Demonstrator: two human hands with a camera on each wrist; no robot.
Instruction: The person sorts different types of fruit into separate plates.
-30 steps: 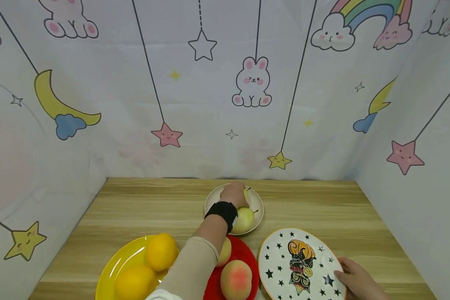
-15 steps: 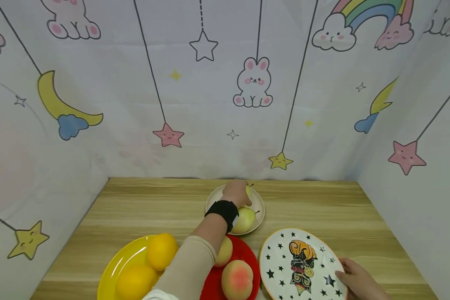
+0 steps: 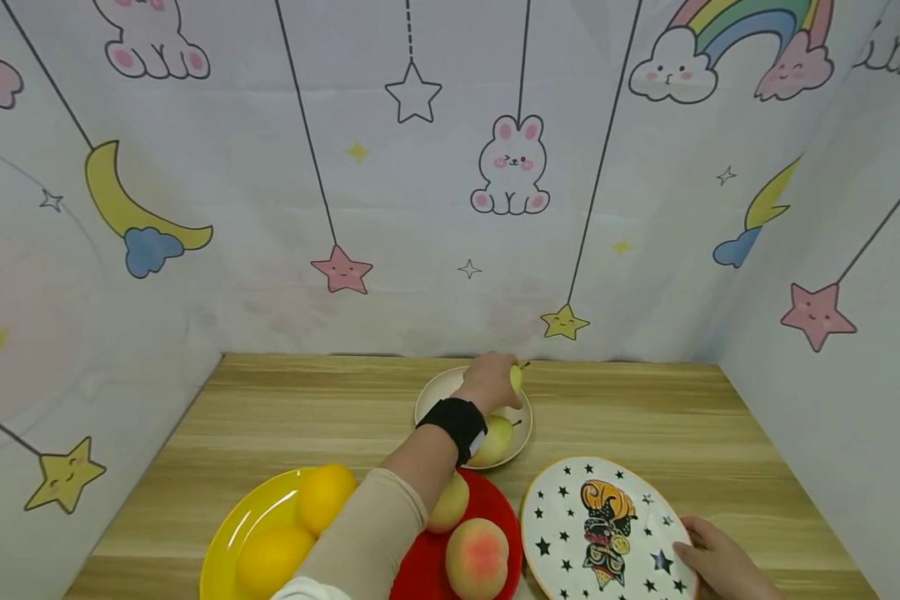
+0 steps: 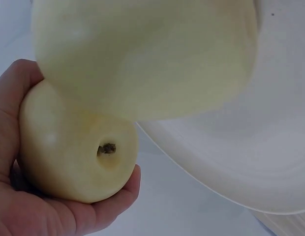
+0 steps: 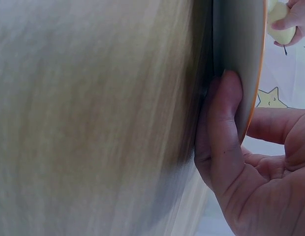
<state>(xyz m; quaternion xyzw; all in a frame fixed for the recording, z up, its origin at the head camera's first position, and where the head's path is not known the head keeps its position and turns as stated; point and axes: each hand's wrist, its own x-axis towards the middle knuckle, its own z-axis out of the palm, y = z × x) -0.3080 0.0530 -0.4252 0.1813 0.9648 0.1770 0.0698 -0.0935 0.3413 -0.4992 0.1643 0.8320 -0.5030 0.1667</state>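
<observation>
My left hand (image 3: pixel 490 382) grips a pale yellow-green pear (image 3: pixel 516 378) just above the small white plate (image 3: pixel 430 400) at the back. In the left wrist view, fingers and thumb curl round this pear (image 4: pixel 69 147). Another pear (image 3: pixel 495 442) lies on the white plate; in the left wrist view, that second pear (image 4: pixel 142 59) fills the top, close to the camera. At the right, my right hand (image 3: pixel 720 560) pinches the rim of a white plate with stars and a cartoon figure (image 3: pixel 558 525). The right wrist view shows fingers under this plate (image 5: pixel 243 64), thumb on top.
A yellow plate (image 3: pixel 221 550) with two oranges (image 3: pixel 273 560) stands front left. Beside it, a red plate (image 3: pixel 506 521) bears two peaches (image 3: pixel 477 557), partly behind my left forearm. Patterned cloth walls (image 3: pixel 390 208) enclose the wooden table (image 3: pixel 307 417).
My left hand has risen slightly and shifted right with the pear, which shows more clearly now. The right hand keeps its hold on the patterned plate. The head view has turned slightly left.
</observation>
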